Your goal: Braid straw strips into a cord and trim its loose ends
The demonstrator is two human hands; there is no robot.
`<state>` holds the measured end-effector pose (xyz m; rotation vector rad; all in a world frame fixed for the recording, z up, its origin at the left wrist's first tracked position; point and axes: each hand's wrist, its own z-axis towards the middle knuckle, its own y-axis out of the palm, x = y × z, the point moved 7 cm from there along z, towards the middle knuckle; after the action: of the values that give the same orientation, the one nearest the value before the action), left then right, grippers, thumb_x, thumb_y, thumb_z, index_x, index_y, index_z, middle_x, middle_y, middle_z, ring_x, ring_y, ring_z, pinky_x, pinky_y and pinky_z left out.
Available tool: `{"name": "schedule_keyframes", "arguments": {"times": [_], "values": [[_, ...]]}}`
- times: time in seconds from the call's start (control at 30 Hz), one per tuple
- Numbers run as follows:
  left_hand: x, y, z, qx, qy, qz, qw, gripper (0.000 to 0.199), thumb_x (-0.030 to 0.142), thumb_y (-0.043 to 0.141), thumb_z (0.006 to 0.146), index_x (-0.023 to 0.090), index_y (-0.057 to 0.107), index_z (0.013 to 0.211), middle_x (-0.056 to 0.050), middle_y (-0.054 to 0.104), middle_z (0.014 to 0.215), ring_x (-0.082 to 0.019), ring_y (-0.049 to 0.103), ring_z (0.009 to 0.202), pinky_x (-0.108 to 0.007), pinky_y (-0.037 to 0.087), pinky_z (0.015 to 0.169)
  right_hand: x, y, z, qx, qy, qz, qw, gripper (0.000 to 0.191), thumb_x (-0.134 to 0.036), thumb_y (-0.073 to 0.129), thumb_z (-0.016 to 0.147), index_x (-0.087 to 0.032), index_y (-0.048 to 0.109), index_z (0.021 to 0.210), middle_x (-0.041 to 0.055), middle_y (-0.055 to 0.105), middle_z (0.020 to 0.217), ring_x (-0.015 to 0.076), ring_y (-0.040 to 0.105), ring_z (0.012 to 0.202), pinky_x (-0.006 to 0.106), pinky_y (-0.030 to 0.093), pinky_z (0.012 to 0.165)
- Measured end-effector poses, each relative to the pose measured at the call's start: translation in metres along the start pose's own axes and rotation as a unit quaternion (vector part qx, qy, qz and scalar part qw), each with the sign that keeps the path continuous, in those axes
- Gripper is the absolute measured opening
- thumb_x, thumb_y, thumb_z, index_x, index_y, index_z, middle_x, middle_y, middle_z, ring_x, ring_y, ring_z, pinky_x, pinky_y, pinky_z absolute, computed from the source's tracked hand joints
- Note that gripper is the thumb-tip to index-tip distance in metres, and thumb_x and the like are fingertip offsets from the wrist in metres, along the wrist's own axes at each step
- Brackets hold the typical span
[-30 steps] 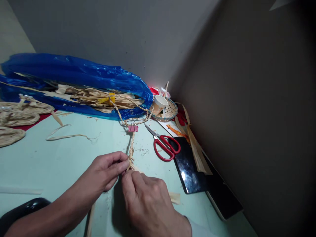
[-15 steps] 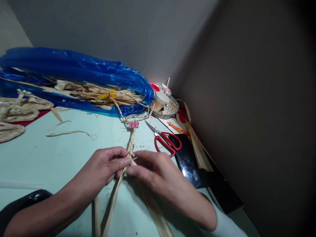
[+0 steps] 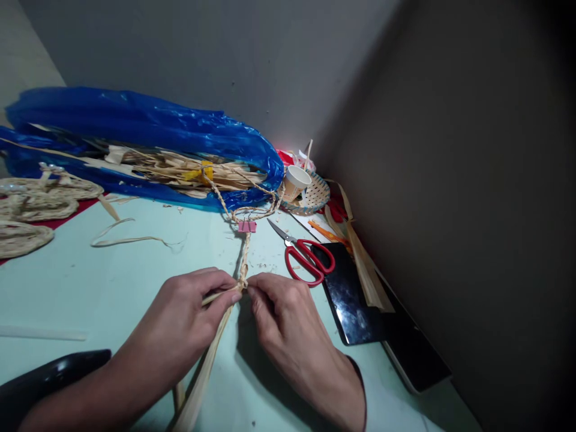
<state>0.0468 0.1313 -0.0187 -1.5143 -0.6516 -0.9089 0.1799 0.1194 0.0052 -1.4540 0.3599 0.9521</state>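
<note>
A narrow braid of pale dried plant strips (image 3: 245, 255) runs toward me from a pink binder clip (image 3: 247, 227). At its near end, my left hand (image 3: 193, 306) is closed, thumb and forefinger pinching the strips. A wide loose strip (image 3: 207, 372) trails down from there to the bottom edge, and a shorter piece sticks out to the left under the fingers. My right hand (image 3: 288, 318) is closed at the right side of the same spot, its fingertips pinching the working end of the braid. What exactly lies between those fingertips is partly hidden.
Red-handled scissors (image 3: 310, 261) lie right of the braid, beside a dark glossy tablet (image 3: 351, 300). Behind are a blue plastic bag (image 3: 157, 114) of dried strips, a paper cup (image 3: 297, 180) and a small basket (image 3: 319, 195). Woven pieces (image 3: 27, 237) lie far left; a wall bounds the right.
The wide strip that hung under my right hand at lower right now trails down the left side. My right hand has turned and pinches at the braid end; the view has shifted slightly.
</note>
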Motion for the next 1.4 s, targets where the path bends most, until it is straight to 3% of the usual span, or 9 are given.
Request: {"name": "schedule_keyframes", "arguments": {"times": [0.2, 0.37, 0.47, 0.6, 0.83, 1.07, 1.17, 1.4], "values": [[0.010, -0.002, -0.003, 0.020, 0.049, 0.104, 0.993, 0.031, 0.038, 0.049, 0.088, 0.021, 0.069, 0.071, -0.006, 0.069, 0.070, -0.024, 0.064, 0.067, -0.037, 0.045, 0.065, 0.005, 0.004, 0.006, -0.033, 0.034, 0.082, 0.996, 0.026, -0.015, 0.048, 0.096, -0.015, 0.067, 0.079, 0.0006, 0.064, 0.070, 0.0121, 0.049, 0.064, 0.025, 0.034, 0.060], [0.013, 0.000, -0.007, 0.031, 0.105, 0.182, 0.977, 0.037, 0.034, 0.043, 0.092, 0.018, 0.070, 0.072, -0.007, 0.067, 0.068, -0.023, 0.063, 0.063, -0.037, 0.045, 0.064, 0.015, 0.010, 0.009, -0.025, 0.082, 0.191, 0.978, 0.026, -0.026, 0.054, 0.093, -0.014, 0.065, 0.072, -0.0023, 0.055, 0.061, 0.0111, 0.047, 0.059, 0.023, 0.035, 0.057], [0.014, 0.003, -0.008, 0.019, 0.134, 0.207, 0.969, 0.039, 0.033, 0.041, 0.095, 0.018, 0.069, 0.072, -0.005, 0.066, 0.067, -0.022, 0.064, 0.063, -0.035, 0.045, 0.063, 0.020, 0.012, 0.007, 0.002, 0.101, 0.196, 0.975, 0.022, -0.027, 0.056, 0.090, -0.015, 0.061, 0.072, -0.0035, 0.053, 0.060, 0.0106, 0.046, 0.057, 0.022, 0.033, 0.054], [0.016, 0.006, -0.010, 0.001, 0.164, 0.235, 0.958, 0.036, 0.030, 0.040, 0.096, 0.019, 0.068, 0.075, -0.004, 0.066, 0.070, -0.022, 0.066, 0.065, -0.035, 0.045, 0.064, 0.018, 0.012, 0.005, 0.018, 0.074, 0.159, 0.984, 0.017, -0.020, 0.056, 0.086, -0.017, 0.055, 0.069, -0.0056, 0.049, 0.058, 0.0091, 0.045, 0.056, 0.020, 0.031, 0.053], [0.023, 0.003, -0.014, 0.035, 0.180, 0.263, 0.947, 0.034, 0.025, 0.036, 0.095, 0.021, 0.059, 0.070, -0.001, 0.060, 0.066, -0.021, 0.060, 0.058, -0.036, 0.042, 0.058, 0.020, 0.011, 0.006, 0.032, 0.067, 0.160, 0.984, 0.020, -0.019, 0.055, 0.086, -0.017, 0.055, 0.066, -0.0054, 0.050, 0.058, 0.0085, 0.043, 0.055, 0.020, 0.031, 0.053], [0.035, -0.002, -0.008, 0.037, 0.182, 0.250, 0.950, 0.035, 0.026, 0.042, 0.097, 0.024, 0.053, 0.064, 0.006, 0.059, 0.054, -0.012, 0.060, 0.047, -0.022, 0.047, 0.046, 0.014, 0.006, 0.007, 0.026, 0.060, 0.178, 0.982, 0.022, -0.021, 0.056, 0.086, -0.016, 0.056, 0.065, -0.0060, 0.046, 0.055, 0.0081, 0.038, 0.055, 0.020, 0.029, 0.051], [0.037, 0.002, -0.017, 0.078, 0.235, 0.290, 0.924, 0.033, 0.020, 0.042, 0.096, 0.022, 0.057, 0.066, 0.003, 0.059, 0.057, -0.016, 0.060, 0.048, -0.028, 0.048, 0.048, 0.016, 0.006, 0.007, 0.038, 0.071, 0.173, 0.982, 0.024, -0.020, 0.057, 0.087, -0.015, 0.059, 0.064, -0.0057, 0.048, 0.055, 0.0079, 0.039, 0.054, 0.021, 0.029, 0.051], [0.045, 0.024, -0.041, 0.118, 0.380, 0.413, 0.819, 0.034, 0.001, 0.040, 0.087, 0.015, 0.068, 0.075, -0.004, 0.062, 0.057, -0.023, 0.064, 0.044, -0.034, 0.044, 0.039, 0.024, 0.021, 0.003, -0.019, 0.097, 0.258, 0.961, 0.034, -0.027, 0.052, 0.095, -0.017, 0.058, 0.063, -0.0032, 0.051, 0.055, 0.0112, 0.047, 0.057, 0.025, 0.034, 0.057]]}}
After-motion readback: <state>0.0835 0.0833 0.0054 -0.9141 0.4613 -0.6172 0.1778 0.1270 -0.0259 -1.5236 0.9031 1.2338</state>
